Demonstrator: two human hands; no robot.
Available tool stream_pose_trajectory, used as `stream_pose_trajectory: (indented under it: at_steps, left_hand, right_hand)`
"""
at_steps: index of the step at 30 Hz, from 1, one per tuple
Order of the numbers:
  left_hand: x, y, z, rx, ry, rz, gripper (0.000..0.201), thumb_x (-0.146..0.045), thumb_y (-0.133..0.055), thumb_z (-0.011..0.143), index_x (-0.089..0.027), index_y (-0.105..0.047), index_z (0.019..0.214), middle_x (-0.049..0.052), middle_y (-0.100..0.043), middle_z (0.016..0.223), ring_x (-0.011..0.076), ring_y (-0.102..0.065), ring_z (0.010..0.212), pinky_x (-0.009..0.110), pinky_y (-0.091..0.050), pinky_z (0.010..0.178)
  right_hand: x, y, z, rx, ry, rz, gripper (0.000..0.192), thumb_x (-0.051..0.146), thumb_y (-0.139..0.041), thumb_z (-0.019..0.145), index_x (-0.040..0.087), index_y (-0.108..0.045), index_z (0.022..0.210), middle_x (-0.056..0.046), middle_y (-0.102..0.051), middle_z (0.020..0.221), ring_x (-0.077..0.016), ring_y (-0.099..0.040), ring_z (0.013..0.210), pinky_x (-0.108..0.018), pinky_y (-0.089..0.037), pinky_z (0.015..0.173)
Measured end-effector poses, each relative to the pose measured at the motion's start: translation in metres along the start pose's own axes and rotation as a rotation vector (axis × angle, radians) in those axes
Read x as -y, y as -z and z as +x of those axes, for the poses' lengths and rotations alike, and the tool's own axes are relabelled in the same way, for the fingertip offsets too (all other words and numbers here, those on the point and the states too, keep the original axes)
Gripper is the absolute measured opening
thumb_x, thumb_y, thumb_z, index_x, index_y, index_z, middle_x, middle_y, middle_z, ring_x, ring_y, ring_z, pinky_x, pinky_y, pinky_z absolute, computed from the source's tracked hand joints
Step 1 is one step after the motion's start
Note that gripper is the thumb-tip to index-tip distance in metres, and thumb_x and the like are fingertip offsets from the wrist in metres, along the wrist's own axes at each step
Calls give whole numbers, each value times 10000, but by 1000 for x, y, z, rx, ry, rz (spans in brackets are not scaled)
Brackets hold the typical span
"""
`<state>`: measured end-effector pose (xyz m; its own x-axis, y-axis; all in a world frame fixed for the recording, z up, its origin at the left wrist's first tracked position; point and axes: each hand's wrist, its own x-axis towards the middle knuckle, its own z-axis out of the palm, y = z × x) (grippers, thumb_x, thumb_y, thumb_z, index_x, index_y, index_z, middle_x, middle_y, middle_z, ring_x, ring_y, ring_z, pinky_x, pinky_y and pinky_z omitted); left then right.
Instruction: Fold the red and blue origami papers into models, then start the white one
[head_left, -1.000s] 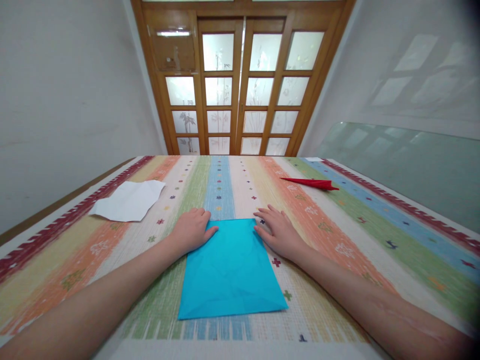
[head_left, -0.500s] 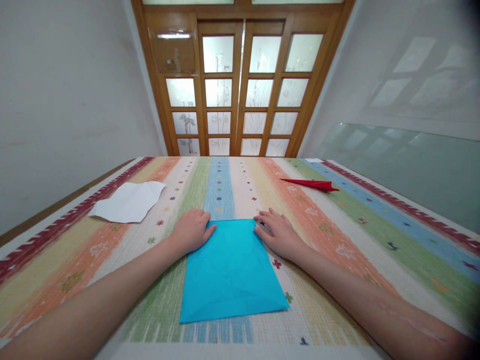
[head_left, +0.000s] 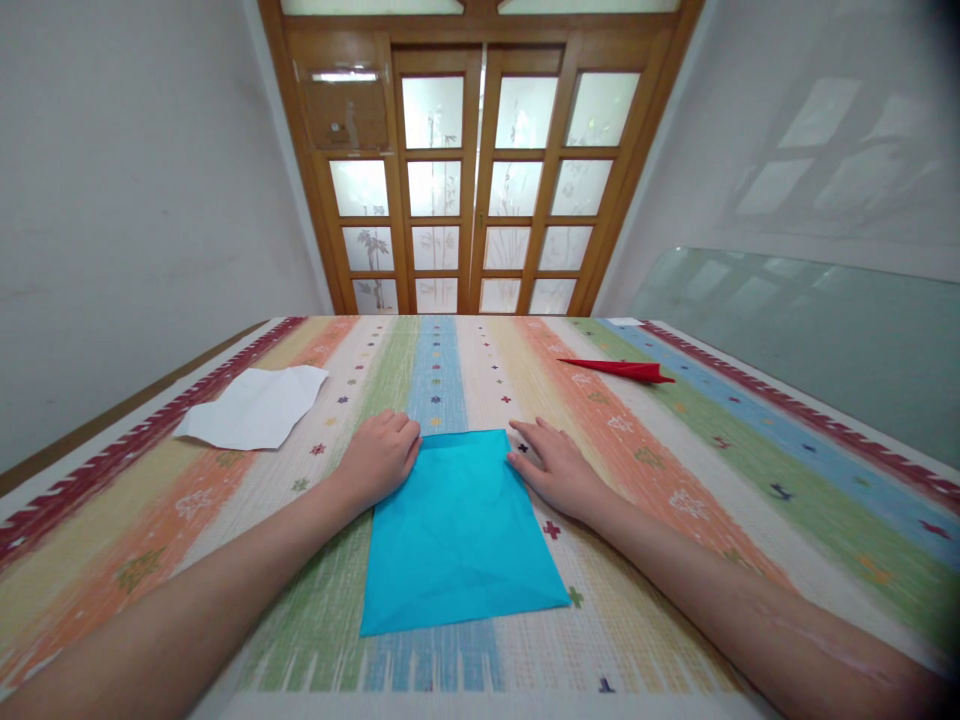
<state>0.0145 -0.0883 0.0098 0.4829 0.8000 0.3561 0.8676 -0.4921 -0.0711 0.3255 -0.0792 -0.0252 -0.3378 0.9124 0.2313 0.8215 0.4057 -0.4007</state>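
A sheet of bright blue paper [head_left: 461, 540], lightly creased, lies in front of me on the striped tablecloth. My left hand [head_left: 381, 455] is closed at its far left corner, the thumb pressed against the curled fingers with the paper's edge at them. Just beyond the far right corner, my right hand [head_left: 553, 465] rests palm down. Its thumb and forefinger are apart and nothing is in them.
A white piece of paper with uneven edges [head_left: 255, 407] lies to the left. Towards the back right is a pointed, folded red paper piece [head_left: 619, 371]. Striped cloth [head_left: 660, 560] covers the table. A glass-like panel [head_left: 810, 330] leans at the right wall; wooden doors [head_left: 482, 180] stand behind.
The blue sheet has shifted slightly away from me, its near edge moving up. My left thumb, earlier out over the sheet, has drawn in against the fingers. The right hand has barely moved.
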Motion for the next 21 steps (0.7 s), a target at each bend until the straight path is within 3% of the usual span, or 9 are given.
stream_pose_trajectory:
  at_steps: [9,14,17,21]
  left_hand:
    - [7,18,-4,-302,-2,-108,265,-315,-429,1009,-189,-656,956,95,-670,985,240,-582,956,379,-460,882]
    - [7,19,-6,-379,-26,-150,225,-297,-472,989,-206,-673,950,85,-687,985,237,-589,951,385,-471,886]
    - [5,18,-8,-397,-65,-154,208,-295,-483,988,-210,-668,950,78,-689,976,230,-595,930,376,-475,869]
    - [2,17,-8,-423,-84,-224,183,-290,-497,984,-205,-654,942,74,-679,967,221,-592,934,369,-475,873]
  right_hand:
    - [6,5,1,28,-5,12,761,680,-511,892,263,-381,1515,-127,-426,1540,-429,-278,1450,-653,-259,1123]
    - [5,5,1,41,25,3,822,677,-602,833,288,-374,1520,-124,-430,1536,-444,-271,1447,-678,-263,1113]
    - [5,8,3,24,79,71,691,616,-635,838,301,-496,1438,-104,-498,1488,-415,-343,1421,-648,-309,1103]
    - [9,14,3,94,172,322,344,516,-618,882,286,-719,1116,-70,-671,1269,-345,-557,1248,-554,-411,1064]
